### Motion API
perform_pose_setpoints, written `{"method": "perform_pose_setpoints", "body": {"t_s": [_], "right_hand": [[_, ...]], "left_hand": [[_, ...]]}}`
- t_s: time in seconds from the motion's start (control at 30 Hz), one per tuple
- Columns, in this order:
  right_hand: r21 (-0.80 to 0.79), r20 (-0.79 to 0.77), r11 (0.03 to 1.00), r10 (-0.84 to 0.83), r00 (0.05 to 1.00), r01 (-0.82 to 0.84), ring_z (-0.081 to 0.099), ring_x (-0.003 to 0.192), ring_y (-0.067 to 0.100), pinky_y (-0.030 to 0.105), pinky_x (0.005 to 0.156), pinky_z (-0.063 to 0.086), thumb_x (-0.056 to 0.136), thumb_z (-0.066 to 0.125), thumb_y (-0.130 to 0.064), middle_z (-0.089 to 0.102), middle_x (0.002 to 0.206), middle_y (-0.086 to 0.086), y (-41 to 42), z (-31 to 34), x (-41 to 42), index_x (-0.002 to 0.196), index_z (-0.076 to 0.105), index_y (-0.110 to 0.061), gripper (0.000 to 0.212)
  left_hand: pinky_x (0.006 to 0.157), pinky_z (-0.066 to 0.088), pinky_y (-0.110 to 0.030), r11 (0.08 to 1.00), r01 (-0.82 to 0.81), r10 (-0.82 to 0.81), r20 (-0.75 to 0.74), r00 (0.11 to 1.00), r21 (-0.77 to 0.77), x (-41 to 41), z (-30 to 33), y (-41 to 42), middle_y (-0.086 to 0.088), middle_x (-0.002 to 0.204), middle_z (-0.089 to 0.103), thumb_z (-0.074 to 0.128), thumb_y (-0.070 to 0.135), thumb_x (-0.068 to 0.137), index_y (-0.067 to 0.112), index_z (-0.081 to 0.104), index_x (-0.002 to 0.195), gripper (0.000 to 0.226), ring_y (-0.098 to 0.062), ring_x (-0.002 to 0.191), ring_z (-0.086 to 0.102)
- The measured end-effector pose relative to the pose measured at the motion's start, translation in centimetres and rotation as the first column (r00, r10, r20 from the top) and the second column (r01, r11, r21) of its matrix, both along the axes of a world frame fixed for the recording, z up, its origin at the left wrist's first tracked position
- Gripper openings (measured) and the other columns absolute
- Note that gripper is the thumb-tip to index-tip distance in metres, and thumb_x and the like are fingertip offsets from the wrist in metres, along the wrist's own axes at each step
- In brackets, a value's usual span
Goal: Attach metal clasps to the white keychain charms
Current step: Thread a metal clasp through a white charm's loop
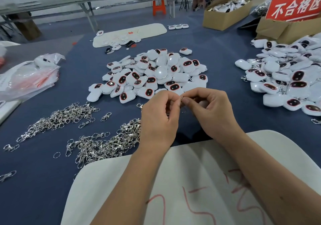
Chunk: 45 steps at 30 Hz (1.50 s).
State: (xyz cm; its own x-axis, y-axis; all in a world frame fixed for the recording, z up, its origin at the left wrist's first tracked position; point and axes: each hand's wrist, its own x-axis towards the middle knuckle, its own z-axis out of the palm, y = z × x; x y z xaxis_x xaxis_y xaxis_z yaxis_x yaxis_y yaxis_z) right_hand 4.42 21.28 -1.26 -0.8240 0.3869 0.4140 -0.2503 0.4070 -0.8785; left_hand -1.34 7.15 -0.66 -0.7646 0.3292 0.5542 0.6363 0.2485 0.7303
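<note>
Both hands meet above the near tabletop [225, 64]: the left hand [157, 118] and right hand [212, 111] pinch a small metal clasp [181, 101], fingers clamped on it. Loose charms [152, 75] lie just beyond. The ring could slip free and drop among the clasps [107, 143] at left.

Orange stool [159, 3] beyond the table's far edge; cardboard box [225, 16] and red sign [293, 7] at far right corner; plastic bag [29, 77] at left edge.

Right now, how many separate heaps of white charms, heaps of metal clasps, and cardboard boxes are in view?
Heaps of white charms: 2, the centre heap and the right heap
Heaps of metal clasps: 2, the far heap and the near heap
Cardboard boxes: 2, the open box and the signed box
Total: 6
</note>
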Motion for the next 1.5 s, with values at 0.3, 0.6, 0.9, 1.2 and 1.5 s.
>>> {"method": "perform_pose_setpoints", "body": {"t_s": [0.3, 0.6, 0.9, 1.2, 1.5], "right_hand": [[0.321, -0.076, 0.940, -0.097, 0.992, 0.117, 0.064, 0.070, 0.018, 0.030, 0.066, 0.051, 0.091, 0.076, -0.002, 0.073, 0.078, -0.006, -0.2, 0.4, 0.3, 0.088, 0.080, -0.015, 0.014], [0.214, -0.004, 0.976, -0.042, 0.999, 0.042, 0.049, 0.057, 0.006, 0.012, 0.059, 0.037, 0.097, 0.072, -0.011, 0.071, 0.073, -0.005, -0.3, -0.2, -0.1, 0.094, 0.079, -0.018, 0.011], [-0.185, 0.106, 0.976, 0.139, 0.985, -0.118, 0.047, 0.048, 0.005, 0.017, 0.049, 0.041, 0.102, 0.066, -0.011, 0.060, 0.053, -0.014, 0.4, 0.4, 0.1, 0.086, 0.078, -0.019, 0.021], [0.248, -0.066, 0.962, -0.103, 0.993, 0.116, 0.044, 0.052, 0.005, 0.010, 0.058, 0.033, 0.094, 0.073, -0.002, 0.060, 0.066, -0.016, -0.2, 0.2, 0.1, 0.088, 0.077, -0.012, 0.013], [0.465, -0.207, 0.855, -0.147, 0.967, 0.229, 0.053, 0.067, 0.011, 0.027, 0.061, 0.044, 0.093, 0.071, -0.001, 0.059, 0.077, -0.013, -0.6, 0.2, -0.1, 0.086, 0.074, -0.011, 0.012]], "left_hand": [[0.064, 0.048, -0.033, 0.998, 0.018, -0.019, -0.012, 1.000, -0.063, -0.1, -0.3, -0.3, 0.007, 0.075, 0.062, 0.061, 0.010, 0.096, 0.015, 0.064, 0.084, 0.013, -0.014, 0.071, 0.058], [0.062, 0.044, -0.029, 0.998, -0.027, 0.023, -0.068, 0.997, -0.063, -0.1, -0.2, -0.2, 0.007, 0.074, 0.059, 0.063, 0.011, 0.092, 0.017, 0.061, 0.081, 0.013, -0.015, 0.070, 0.055], [0.066, 0.049, -0.036, 1.000, 0.015, -0.017, -0.149, 0.989, -0.015, -0.1, -0.3, 0.0, 0.005, 0.080, 0.064, 0.063, 0.009, 0.093, 0.014, 0.064, 0.085, 0.010, -0.015, 0.075, 0.061], [0.067, 0.049, -0.040, 0.998, 0.058, -0.060, -0.112, 0.992, -0.019, -0.4, -0.5, 0.0, 0.004, 0.080, 0.064, 0.064, 0.010, 0.095, 0.012, 0.066, 0.087, 0.009, -0.018, 0.074, 0.062], [0.066, 0.050, -0.042, 0.999, 0.029, -0.029, -0.016, 0.999, 0.014, -0.1, -0.6, 0.2, 0.002, 0.074, 0.063, 0.056, 0.014, 0.094, 0.015, 0.062, 0.086, 0.010, -0.022, 0.070, 0.064]]}}
